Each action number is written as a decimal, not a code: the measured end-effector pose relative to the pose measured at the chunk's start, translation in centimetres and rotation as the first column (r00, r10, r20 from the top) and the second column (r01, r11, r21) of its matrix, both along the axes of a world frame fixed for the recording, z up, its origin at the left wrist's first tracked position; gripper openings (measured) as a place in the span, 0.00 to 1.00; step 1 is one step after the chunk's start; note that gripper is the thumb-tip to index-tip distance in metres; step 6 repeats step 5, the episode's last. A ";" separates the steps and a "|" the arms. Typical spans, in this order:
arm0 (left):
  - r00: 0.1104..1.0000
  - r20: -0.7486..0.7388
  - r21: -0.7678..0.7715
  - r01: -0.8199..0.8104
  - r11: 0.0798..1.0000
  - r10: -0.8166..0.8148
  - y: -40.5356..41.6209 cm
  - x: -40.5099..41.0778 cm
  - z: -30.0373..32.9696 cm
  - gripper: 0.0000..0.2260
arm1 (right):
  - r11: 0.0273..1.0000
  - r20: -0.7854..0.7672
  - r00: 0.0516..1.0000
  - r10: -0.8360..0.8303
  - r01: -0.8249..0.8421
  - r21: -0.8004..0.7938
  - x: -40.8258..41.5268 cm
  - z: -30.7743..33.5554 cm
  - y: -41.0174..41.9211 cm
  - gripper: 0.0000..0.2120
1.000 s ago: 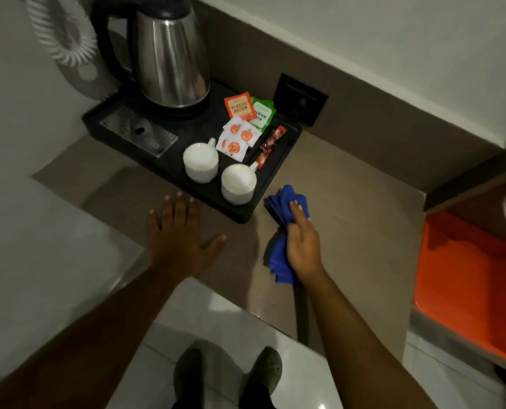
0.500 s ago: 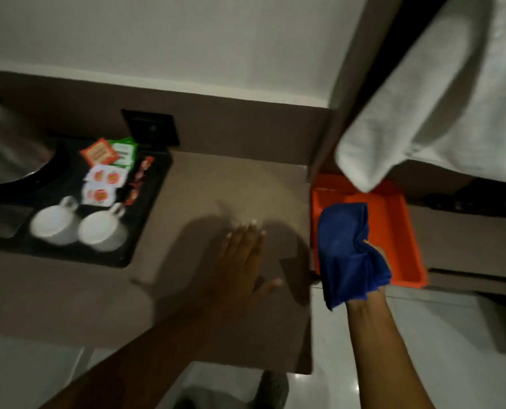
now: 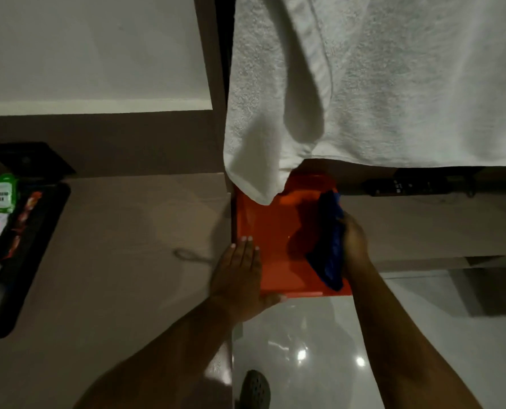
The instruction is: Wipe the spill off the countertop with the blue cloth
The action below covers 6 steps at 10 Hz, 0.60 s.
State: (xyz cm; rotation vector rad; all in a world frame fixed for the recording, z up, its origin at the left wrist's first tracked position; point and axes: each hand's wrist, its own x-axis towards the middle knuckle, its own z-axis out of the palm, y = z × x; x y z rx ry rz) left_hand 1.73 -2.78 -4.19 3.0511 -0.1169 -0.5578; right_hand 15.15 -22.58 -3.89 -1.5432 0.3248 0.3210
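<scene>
My right hand grips the bunched blue cloth over the right side of an orange tray, which sits lower than the countertop and to its right. The cloth hangs down toward the tray's front edge. My left hand lies flat with fingers spread, across the countertop's right edge and the tray's front left corner. The brown countertop stretches to the left, with a faint dark squiggle mark near my left hand.
A large white towel hangs from above over the tray's back. A black tray with sachets and cups sits at the far left of the counter. Glossy floor tiles and my shoe lie below.
My right hand has carried the blue cloth off the countertop, rightward, over the orange tray. My left hand slid right to the counter's edge. The view swung right.
</scene>
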 end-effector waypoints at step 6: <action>0.967 0.220 -0.119 -0.104 0.987 0.128 7.0 -3.4 3.6 0.47 | 0.253 -0.051 0.781 0.623 -0.262 -0.931 -5.6 -0.4 5.8 0.40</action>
